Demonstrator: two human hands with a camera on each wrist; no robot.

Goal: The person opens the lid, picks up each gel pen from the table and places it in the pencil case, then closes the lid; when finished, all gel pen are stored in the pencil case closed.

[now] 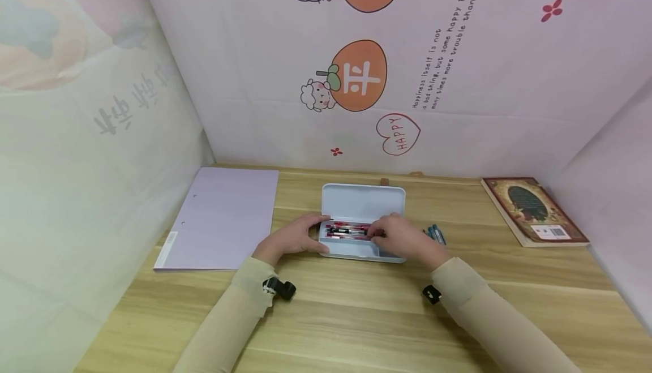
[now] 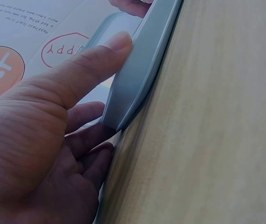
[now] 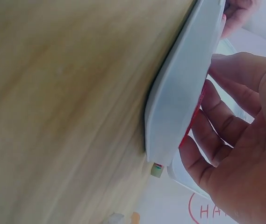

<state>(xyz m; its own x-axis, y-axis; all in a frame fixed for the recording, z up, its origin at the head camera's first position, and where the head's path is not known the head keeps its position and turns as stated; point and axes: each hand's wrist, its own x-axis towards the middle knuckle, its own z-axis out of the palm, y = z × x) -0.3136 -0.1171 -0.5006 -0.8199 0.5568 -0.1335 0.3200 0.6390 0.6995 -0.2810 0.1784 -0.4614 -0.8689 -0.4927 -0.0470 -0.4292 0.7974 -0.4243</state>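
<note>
A pale blue pencil case (image 1: 363,199) lies on the table with its hinged lid raised at the back. Several red and clear pens (image 1: 338,230) lie in its rear compartment. My left hand (image 1: 292,238) holds the left end of the case, thumb at the front wall (image 2: 142,70) and fingers around the end. Inside the case, my right hand (image 1: 399,239) has its fingers curled at the right ends of the pens. A red pen (image 3: 196,112) shows along those fingertips in the right wrist view; the hand partly covers the right part of the case.
A lilac folder (image 1: 224,214) lies on the left of the wooden table (image 1: 346,311). Small teal items (image 1: 436,234) sit just right of my right hand. At the far right is a book (image 1: 532,211). A printed cloth (image 1: 265,78) walls off the back.
</note>
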